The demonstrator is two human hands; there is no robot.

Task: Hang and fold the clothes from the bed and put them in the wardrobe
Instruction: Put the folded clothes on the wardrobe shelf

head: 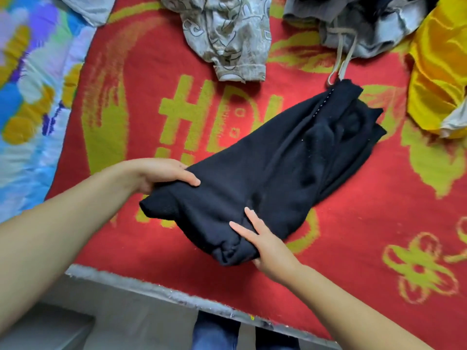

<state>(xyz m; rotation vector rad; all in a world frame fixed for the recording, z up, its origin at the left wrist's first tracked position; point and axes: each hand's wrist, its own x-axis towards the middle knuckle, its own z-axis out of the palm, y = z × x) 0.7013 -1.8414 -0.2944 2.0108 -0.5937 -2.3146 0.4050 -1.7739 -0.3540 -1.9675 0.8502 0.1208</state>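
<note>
A black garment (278,162) lies partly folded on the red and yellow bed cover (141,102), running from the near middle up to the right. My left hand (161,174) grips its near left edge, thumb on top and fingers under the fabric. At the near corner of the bundle, my right hand (265,245) holds the cloth, with two straight fingers lying on top and the thumb underneath.
A beige patterned garment (227,36) lies at the far middle. A grey garment with drawstrings (353,29) is at the far right, and a yellow one (439,72) at the right edge. A blue flowered sheet (30,97) covers the left. The bed edge (156,291) runs below.
</note>
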